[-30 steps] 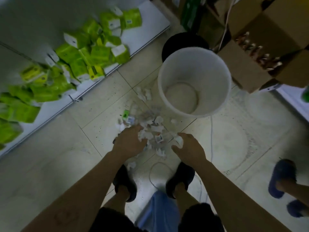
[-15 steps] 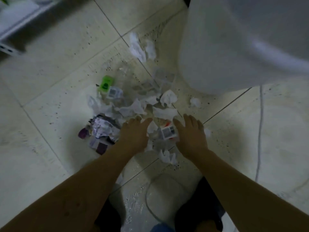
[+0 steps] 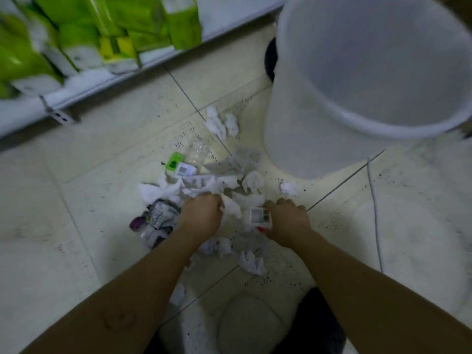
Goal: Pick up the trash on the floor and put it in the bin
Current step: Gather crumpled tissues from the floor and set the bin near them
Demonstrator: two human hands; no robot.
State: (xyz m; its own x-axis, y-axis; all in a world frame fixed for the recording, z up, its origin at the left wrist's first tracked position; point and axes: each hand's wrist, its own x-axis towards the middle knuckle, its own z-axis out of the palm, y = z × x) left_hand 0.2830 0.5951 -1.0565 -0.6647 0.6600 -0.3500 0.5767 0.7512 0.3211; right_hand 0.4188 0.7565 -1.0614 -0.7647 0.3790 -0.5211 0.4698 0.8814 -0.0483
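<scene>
Both hands deep in the trash pile (image 3: 204,182), on the floor just beside the white bin (image 3: 293,139): left hand (image 3: 201,215) clenched on crumpled tissue (image 3: 231,209), right hand (image 3: 288,222) gripped a labelled packet (image 3: 259,215).

Along the floor's far left edge you have a low white shelf (image 3: 84,91) crowded with green-and-white packs (image 3: 76,39). A thin white cable (image 3: 375,213) trails over the speckled tile floor (image 3: 76,200) to your right.
</scene>
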